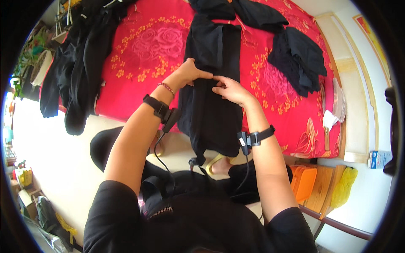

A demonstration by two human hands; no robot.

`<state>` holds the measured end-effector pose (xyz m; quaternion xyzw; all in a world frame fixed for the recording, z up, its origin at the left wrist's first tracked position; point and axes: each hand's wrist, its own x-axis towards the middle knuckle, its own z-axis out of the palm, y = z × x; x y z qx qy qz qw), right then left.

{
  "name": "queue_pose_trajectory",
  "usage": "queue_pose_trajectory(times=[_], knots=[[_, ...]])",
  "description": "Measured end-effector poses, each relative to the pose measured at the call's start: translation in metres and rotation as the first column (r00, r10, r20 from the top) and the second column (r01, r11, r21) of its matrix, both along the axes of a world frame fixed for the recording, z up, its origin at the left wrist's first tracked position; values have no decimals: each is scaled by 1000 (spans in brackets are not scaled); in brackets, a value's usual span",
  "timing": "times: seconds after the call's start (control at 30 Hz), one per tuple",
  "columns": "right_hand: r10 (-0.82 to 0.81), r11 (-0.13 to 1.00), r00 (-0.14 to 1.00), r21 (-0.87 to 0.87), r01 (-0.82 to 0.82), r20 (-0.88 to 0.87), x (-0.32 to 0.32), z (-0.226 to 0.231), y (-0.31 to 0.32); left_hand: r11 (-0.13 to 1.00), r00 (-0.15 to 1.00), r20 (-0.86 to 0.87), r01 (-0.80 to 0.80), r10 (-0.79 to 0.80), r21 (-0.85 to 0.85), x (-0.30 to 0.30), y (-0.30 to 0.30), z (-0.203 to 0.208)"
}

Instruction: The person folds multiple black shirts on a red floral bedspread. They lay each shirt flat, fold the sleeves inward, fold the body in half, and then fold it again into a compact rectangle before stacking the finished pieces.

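A long black garment (219, 107), seemingly trousers folded lengthwise, lies on the red flowered bedspread (139, 84) in front of me. Its near end hangs over the bed's edge. My left hand (190, 72) rests at the garment's left side, one finger stretched right across the cloth and others partly hidden. From the right, my right hand (233, 90) touches the cloth, thumb and forefinger apart and pointing left. The fingertips of both hands nearly meet at the garment's middle. Neither hand shows cloth gathered in it.
Loose black clothes (82, 63) hang over the bed's left edge. A folded black garment (297, 59) lies at right, and more black clothing (257, 14) lies at the far side. An orange plastic item (303, 182) and yellow bag (344, 187) are low at right.
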<state>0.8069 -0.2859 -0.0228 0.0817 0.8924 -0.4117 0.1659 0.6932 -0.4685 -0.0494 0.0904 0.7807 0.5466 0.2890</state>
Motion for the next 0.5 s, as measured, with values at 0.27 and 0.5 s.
queue_pose_trajectory(times=[0.27, 0.5], knots=[[-168, 979, 985, -126, 162, -41, 167, 10, -1, 939, 940, -84, -318, 330, 129, 34, -12, -33], [-50, 923, 999, 383, 43, 9, 243, -27, 3, 966, 941, -224, -239, 255, 96, 164, -56, -36]])
